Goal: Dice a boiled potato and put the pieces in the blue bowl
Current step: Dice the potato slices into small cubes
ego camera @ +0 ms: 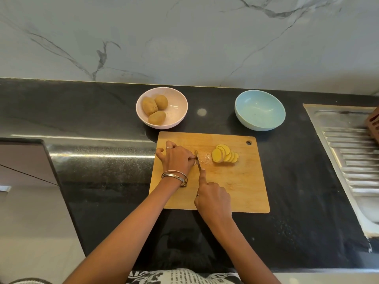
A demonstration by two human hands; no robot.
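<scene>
Mid-frame on the cutting board [235,181], a knife [198,160] is gripped by the right hand [213,198]; something small, hidden, is pinched by the left hand [177,158], beside the potato slices [224,156].

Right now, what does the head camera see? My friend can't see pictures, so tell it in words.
A person's right hand holds a knife on a wooden cutting board while the left hand steadies the potato's end. Yellow potato slices lean together nearby. Behind sit a pink bowl holding three whole potatoes and an empty blue bowl.

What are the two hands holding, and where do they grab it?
The right hand grips the steel knife by its hidden handle, forefinger along the blade's back. The left hand pinches something at the blade; what, cannot be told.
</scene>
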